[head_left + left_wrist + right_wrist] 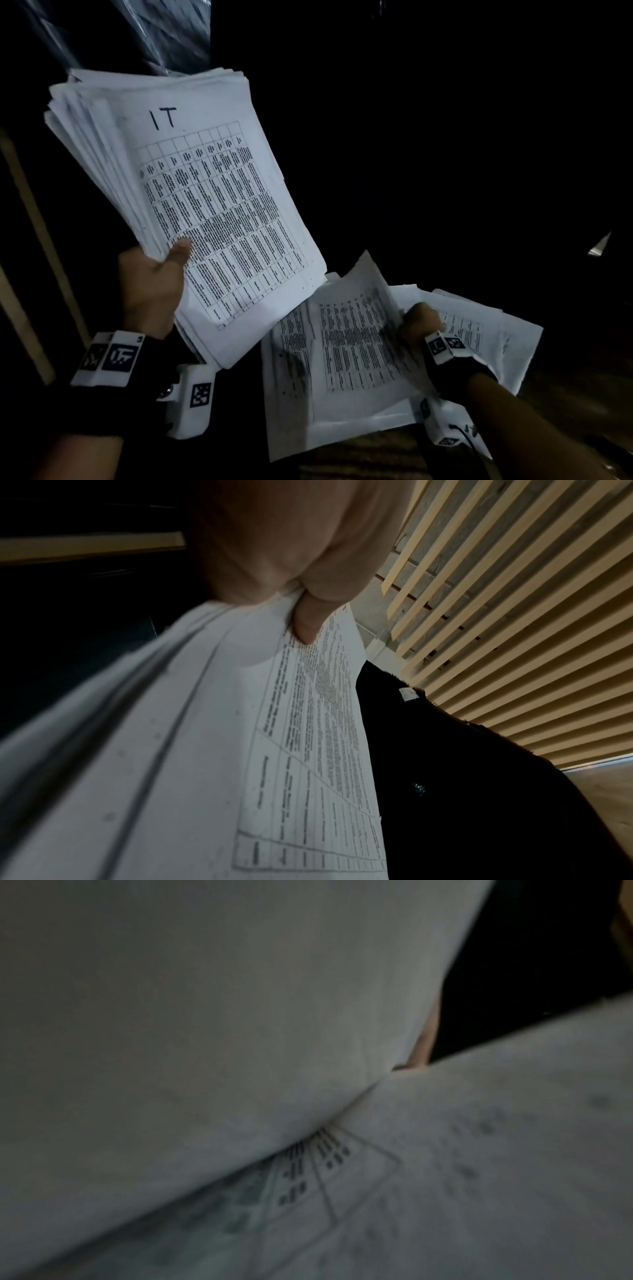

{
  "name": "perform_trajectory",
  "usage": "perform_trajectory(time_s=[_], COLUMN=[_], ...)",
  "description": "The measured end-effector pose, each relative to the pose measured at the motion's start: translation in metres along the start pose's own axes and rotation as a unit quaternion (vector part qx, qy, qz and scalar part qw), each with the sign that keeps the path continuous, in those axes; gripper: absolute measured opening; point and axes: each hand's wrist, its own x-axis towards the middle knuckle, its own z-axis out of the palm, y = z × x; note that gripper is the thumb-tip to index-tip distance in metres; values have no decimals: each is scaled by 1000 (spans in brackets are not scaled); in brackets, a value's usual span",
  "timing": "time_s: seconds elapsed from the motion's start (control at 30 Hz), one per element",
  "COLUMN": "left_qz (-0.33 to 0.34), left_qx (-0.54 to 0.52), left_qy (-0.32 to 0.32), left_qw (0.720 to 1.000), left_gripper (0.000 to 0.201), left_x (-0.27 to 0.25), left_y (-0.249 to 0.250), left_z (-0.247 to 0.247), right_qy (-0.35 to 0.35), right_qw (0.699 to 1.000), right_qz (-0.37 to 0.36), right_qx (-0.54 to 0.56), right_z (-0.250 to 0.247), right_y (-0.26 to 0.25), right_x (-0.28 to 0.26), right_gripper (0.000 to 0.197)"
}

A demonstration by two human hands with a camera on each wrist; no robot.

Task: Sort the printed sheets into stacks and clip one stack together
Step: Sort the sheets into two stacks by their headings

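My left hand (161,274) grips a thick, fanned stack of printed sheets (205,192) held up in the air; its top sheet bears a table and a handwritten "IT". In the left wrist view my thumb (306,626) presses on that stack (240,750). Lower right, my right hand (419,325) holds the edge of a single printed sheet (356,339), which curls up over a loose pile of sheets (479,329) lying flat. The right wrist view is blurred: the lifted sheet (205,1001) above another printed sheet (445,1164). No clip is in view.
The surroundings are very dark. A patterned brown surface (370,455) shows under the pile. A pale wooden strip (37,219) runs along the left. Slatted blinds (514,615) hang beyond the left hand. A small bright scrap (599,245) shows at far right.
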Motion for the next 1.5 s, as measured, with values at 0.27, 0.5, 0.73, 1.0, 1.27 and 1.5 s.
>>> perform_trajectory(time_s=[0.27,0.5,0.73,1.0,1.27,1.5], left_qz=[-11,-38,-58,-96,-296,-363], left_qx=[-20,-44,-30,-42,-205,-282], left_qy=[15,30,47,10,-163,-292], left_qw=[1000,998,997,994,918,839], left_gripper=[102,60,46,34,45,33], left_x=[8,3,8,3,-7,-44], left_y=[-34,-25,-22,-23,-43,-53], left_z=[1,2,-11,-15,-6,25], right_qy=[114,12,-67,-27,14,14], right_qw=[976,914,997,999,995,959], right_qz=[17,252,-11,-37,-50,-149], right_qx=[183,319,25,26,84,239], right_z=[-102,-107,-15,13,-40,-89], right_y=[17,35,8,-16,-22,-54], right_x=[5,16,10,4,4,-45], right_gripper=[20,86,17,34,30,10])
